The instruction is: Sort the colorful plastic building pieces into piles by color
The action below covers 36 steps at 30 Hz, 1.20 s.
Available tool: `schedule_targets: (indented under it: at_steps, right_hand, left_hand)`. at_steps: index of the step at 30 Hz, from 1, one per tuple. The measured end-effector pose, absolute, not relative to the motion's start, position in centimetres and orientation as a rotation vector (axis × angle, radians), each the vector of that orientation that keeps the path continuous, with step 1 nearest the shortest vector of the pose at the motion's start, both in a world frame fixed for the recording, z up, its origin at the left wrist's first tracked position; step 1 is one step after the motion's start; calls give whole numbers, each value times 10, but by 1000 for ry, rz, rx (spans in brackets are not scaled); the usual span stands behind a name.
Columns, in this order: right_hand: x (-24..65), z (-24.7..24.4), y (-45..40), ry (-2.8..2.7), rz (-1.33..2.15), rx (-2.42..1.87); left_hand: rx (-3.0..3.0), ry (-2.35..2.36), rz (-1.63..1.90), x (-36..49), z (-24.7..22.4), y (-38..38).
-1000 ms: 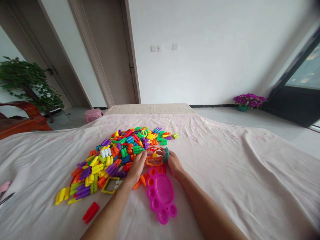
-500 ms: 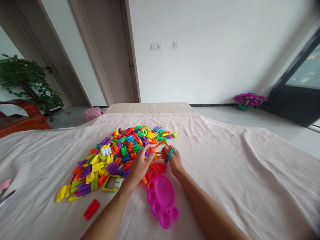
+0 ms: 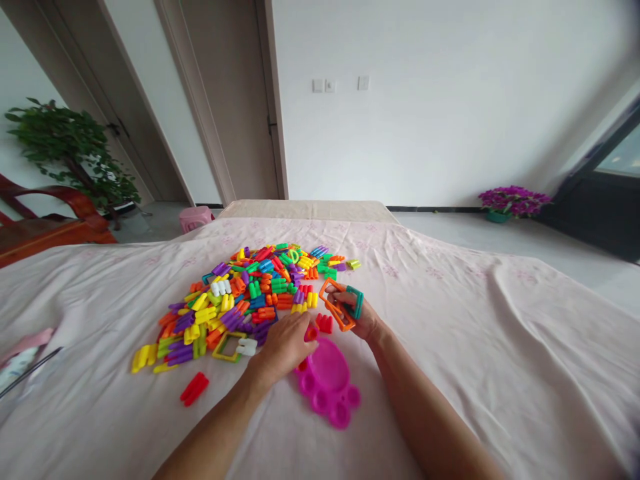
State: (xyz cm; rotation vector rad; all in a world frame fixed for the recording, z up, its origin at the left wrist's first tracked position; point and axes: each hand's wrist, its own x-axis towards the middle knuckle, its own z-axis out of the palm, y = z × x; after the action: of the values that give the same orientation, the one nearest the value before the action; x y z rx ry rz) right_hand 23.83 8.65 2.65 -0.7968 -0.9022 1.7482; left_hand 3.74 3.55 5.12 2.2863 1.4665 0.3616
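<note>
My right hand [image 3: 361,315] is closed on an orange frame [image 3: 330,297]. A smaller teal frame [image 3: 355,302] sits against the fingers of the same hand. My left hand [image 3: 286,345] is bent over the upper left edge of a pink paint palette [image 3: 330,367], its thumb and fingers round the rim; the fingertips are partly hidden. Orange shows through the palette's cups beside this hand. A red linking block [image 3: 324,324] lies just past the palette. Left of my left hand are a white block [image 3: 247,347] and a yellow-green square frame [image 3: 229,348].
A pile of colourful linking blocks [image 3: 240,287] spreads over the pale tablecloth [image 3: 450,373] ahead and left. One red block [image 3: 194,389] lies apart. A thin dark stick [image 3: 31,372] rests at the far left. Beyond stand a pink stool [image 3: 196,218] and a wooden chair [image 3: 55,227].
My left hand has let go of the orange frame and come back to the palette. My right hand keeps the orange and teal frames, now farther from the left. The view has shifted slightly.
</note>
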Motion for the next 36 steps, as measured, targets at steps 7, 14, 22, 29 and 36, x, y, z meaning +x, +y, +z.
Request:
schedule_targets:
  at_steps: [7, 14, 22, 29, 36]
  right_hand:
    - [221, 36, 78, -1188, 1540, -1109]
    - [216, 22, 87, -1391, 1115, -1298]
    - [205, 9, 84, -1638, 597, -1457]
    - [191, 7, 68, -1743, 421, -1525]
    - [193, 9, 67, -1737, 631, -1388]
  left_hand:
    - [1449, 1407, 981, 17, 46, 64]
    - [987, 1117, 1109, 26, 25, 68]
    - [803, 919, 1082, 32, 34, 65]
    - [877, 1011, 1190, 40, 33, 63]
    - [860, 1112, 1261, 42, 32, 65]
